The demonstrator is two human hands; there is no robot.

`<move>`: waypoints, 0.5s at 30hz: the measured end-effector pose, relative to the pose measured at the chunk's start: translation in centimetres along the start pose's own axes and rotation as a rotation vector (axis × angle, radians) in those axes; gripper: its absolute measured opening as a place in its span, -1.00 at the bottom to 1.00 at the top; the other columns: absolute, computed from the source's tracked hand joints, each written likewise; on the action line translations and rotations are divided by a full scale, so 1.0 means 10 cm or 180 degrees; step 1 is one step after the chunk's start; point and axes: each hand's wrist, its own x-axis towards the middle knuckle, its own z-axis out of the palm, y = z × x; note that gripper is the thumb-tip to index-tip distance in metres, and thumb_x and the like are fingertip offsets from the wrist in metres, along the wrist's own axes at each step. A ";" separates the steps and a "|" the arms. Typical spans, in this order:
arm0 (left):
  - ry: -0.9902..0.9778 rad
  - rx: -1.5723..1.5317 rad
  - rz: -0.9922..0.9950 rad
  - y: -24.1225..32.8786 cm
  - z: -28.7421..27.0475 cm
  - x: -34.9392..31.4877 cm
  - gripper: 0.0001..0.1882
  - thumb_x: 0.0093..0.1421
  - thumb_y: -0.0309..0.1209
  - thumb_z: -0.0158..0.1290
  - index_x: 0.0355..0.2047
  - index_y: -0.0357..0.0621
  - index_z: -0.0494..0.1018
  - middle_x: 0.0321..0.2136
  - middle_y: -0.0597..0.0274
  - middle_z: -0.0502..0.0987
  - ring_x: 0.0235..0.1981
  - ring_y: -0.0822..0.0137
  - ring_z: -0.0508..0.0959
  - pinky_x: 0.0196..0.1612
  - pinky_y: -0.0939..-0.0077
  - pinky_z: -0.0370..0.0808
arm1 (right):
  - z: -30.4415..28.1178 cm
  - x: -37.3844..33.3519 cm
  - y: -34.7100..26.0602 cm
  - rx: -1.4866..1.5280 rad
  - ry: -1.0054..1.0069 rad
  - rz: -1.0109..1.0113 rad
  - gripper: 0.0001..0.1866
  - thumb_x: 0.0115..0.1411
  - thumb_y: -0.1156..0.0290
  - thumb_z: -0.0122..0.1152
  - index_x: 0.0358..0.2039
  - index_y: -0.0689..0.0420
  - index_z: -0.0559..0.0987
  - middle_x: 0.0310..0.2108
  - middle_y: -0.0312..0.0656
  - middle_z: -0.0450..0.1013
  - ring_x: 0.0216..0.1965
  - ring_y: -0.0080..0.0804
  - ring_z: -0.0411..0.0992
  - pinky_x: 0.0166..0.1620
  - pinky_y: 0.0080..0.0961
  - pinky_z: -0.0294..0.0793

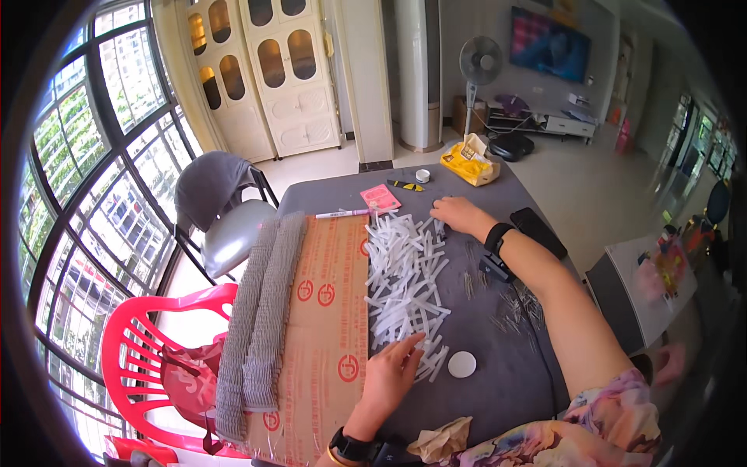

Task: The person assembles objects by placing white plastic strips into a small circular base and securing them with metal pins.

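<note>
A long heap of narrow white strips point(405, 272) lies on the dark grey tablecloth, along the right edge of a brown cardboard sheet point(331, 358). My left hand point(389, 379) rests at the near end of this heap, its thumb and fingers apart and nothing visible between them. At the far right corner of the heap, my right hand point(463, 214) reaches down with bent fingers held together; whatever they hold is hidden. Two rows of grey, ridged, stacked pieces point(268, 319) lie along the cardboard's left side. Thin metal pin-like pieces point(513, 311) are scattered below my right forearm.
A white round lid point(462, 364) and crumpled brown paper point(442, 440) lie near me. Farther off are a pen point(342, 213), a pink card point(380, 196), a yellow-black tool point(405, 185), a small white tub point(422, 176) and a yellow bag point(470, 161). A red chair point(128, 346) stands left.
</note>
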 end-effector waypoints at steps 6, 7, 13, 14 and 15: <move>-0.0039 -0.0056 -0.0062 0.01 0.00 0.01 -0.74 0.03 -0.51 0.04 -0.21 -0.13 0.45 -0.58 0.14 0.47 -0.62 0.34 0.47 -0.52 0.54 0.40 | 0.00 0.04 0.07 0.0217 0.0394 0.0006 -0.93 -0.07 0.49 0.00 -0.49 0.09 0.42 -0.40 -0.20 0.30 -0.27 -0.27 0.33 -0.33 -0.39 0.43; -0.0060 -0.0044 -0.0161 0.02 -0.01 0.02 -0.74 0.02 -0.52 0.06 -0.22 -0.14 0.46 -0.57 0.15 0.48 -0.61 0.40 0.48 -0.51 0.59 0.41 | -0.01 0.04 0.07 0.0222 0.0413 -0.0063 -0.93 -0.07 0.49 -0.01 -0.49 0.09 0.42 -0.41 -0.21 0.31 -0.28 -0.28 0.33 -0.34 -0.40 0.43; -0.0029 -0.0119 -0.0005 0.05 -0.01 0.04 -0.73 0.04 -0.54 0.02 -0.20 -0.16 0.43 -0.59 0.12 0.46 -0.64 0.32 0.45 -0.54 0.53 0.39 | 0.01 -0.04 0.20 0.0298 0.0264 -0.0325 -0.92 -0.07 0.48 -0.02 -0.48 0.07 0.41 -0.47 -0.26 0.32 -0.28 -0.30 0.33 -0.35 -0.43 0.44; -0.0036 -0.0117 -0.0009 0.05 -0.01 0.04 -0.73 0.04 -0.54 0.02 -0.20 -0.16 0.43 -0.59 0.12 0.46 -0.64 0.32 0.45 -0.54 0.53 0.39 | 0.01 -0.05 0.21 0.0266 0.0226 -0.0368 -0.92 -0.06 0.48 -0.02 -0.48 0.07 0.41 -0.48 -0.27 0.33 -0.28 -0.30 0.33 -0.35 -0.43 0.44; -0.0069 -0.0097 -0.0044 0.05 -0.02 0.04 -0.73 0.04 -0.55 0.02 -0.20 -0.16 0.43 -0.59 0.11 0.46 -0.64 0.32 0.45 -0.54 0.54 0.38 | 0.01 -0.06 0.22 0.0271 0.0224 -0.0365 -0.92 -0.06 0.48 -0.02 -0.48 0.07 0.41 -0.48 -0.27 0.33 -0.28 -0.30 0.33 -0.35 -0.43 0.44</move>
